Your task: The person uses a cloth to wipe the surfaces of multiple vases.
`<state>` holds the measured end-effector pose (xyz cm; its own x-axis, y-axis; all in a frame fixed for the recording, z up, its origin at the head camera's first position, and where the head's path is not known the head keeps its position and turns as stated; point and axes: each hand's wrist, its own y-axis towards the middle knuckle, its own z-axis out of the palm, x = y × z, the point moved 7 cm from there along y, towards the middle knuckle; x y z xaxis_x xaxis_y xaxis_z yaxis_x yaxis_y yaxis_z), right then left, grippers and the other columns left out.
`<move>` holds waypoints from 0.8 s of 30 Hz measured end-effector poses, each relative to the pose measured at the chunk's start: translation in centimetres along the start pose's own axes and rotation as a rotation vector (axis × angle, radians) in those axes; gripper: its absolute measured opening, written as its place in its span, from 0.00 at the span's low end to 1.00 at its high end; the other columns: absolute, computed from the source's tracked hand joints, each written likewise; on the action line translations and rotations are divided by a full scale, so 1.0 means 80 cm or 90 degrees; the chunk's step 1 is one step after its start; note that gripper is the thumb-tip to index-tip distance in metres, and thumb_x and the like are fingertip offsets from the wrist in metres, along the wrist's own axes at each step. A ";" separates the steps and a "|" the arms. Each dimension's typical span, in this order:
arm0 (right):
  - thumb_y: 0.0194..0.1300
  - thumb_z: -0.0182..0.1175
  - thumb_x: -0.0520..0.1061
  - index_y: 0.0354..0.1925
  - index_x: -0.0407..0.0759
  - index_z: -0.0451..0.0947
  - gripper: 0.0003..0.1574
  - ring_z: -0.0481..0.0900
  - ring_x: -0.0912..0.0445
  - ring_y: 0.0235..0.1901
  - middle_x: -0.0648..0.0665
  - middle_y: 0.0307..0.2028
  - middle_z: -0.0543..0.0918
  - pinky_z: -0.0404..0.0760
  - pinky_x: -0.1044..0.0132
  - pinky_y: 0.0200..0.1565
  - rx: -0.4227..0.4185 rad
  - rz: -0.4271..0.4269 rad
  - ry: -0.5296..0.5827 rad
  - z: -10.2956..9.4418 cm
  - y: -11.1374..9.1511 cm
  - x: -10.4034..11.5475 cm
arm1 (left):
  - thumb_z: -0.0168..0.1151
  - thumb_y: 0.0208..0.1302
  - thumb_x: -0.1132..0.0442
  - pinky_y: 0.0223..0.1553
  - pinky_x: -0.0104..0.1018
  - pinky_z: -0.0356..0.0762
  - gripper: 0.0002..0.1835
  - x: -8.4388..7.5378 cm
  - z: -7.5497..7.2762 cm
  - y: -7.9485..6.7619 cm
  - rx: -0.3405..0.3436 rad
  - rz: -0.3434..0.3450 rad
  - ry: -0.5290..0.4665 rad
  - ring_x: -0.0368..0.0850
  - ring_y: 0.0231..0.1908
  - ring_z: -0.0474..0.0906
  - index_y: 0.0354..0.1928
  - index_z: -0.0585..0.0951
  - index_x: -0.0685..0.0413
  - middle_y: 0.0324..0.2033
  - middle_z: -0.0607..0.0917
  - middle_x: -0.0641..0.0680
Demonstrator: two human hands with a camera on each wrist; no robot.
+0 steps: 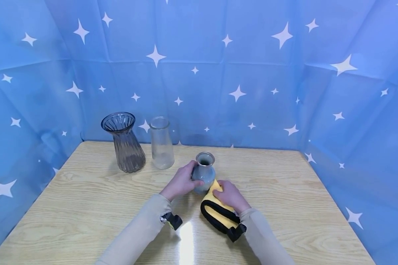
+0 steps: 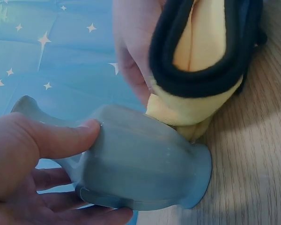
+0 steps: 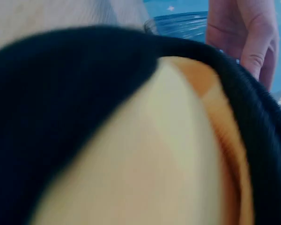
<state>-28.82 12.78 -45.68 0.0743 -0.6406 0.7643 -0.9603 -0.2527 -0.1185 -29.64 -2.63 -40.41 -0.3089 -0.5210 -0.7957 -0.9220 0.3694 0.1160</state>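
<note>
A small grey-blue glazed vase (image 1: 205,176) with a flared rim is at the middle of the table, its mouth facing up. My left hand (image 1: 181,181) grips it from the left, with the thumb across its body (image 2: 136,159) and several fingers beneath in the left wrist view. A folded yellow cloth with black edging (image 1: 213,195) is held in my right hand (image 1: 232,195). One end of this cloth (image 2: 192,108) touches the vase near its foot. In the right wrist view the cloth (image 3: 131,159) fills most of the picture and hides the vase.
At the back left of the wooden table (image 1: 278,206) stand a ribbed dark glass vase (image 1: 129,147) and a clear glass vase (image 1: 161,147) beside it. A blue curtain with white stars (image 1: 199,88) encloses the back and both sides.
</note>
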 end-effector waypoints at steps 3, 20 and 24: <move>0.59 0.58 0.36 0.47 0.31 0.78 0.17 0.66 0.57 0.18 0.49 0.20 0.71 0.68 0.66 0.23 -0.022 -0.015 -0.115 -0.004 -0.001 0.010 | 0.69 0.59 0.67 0.56 0.51 0.73 0.29 0.000 0.000 -0.001 0.006 0.005 -0.003 0.59 0.56 0.74 0.60 0.69 0.65 0.55 0.76 0.65; 0.70 0.53 0.37 0.58 0.30 0.73 0.21 0.78 0.52 0.25 0.39 0.33 0.80 0.79 0.63 0.29 -0.021 0.047 0.220 -0.029 -0.008 0.006 | 0.68 0.59 0.67 0.56 0.49 0.73 0.29 0.002 -0.002 0.000 0.010 0.014 -0.003 0.58 0.55 0.74 0.60 0.69 0.64 0.55 0.77 0.64; 0.69 0.55 0.38 0.62 0.33 0.71 0.24 0.78 0.54 0.28 0.38 0.41 0.80 0.79 0.63 0.31 -0.063 -0.017 0.161 -0.042 -0.009 0.018 | 0.68 0.59 0.67 0.56 0.49 0.73 0.29 0.002 -0.002 0.000 0.009 0.016 -0.005 0.58 0.55 0.74 0.60 0.69 0.65 0.55 0.77 0.64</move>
<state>-28.89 14.46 -42.34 0.0419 -0.4300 0.9019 -0.9814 -0.1869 -0.0435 -29.69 -2.84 -40.42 -0.3300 -0.5057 -0.7971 -0.9104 0.3937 0.1271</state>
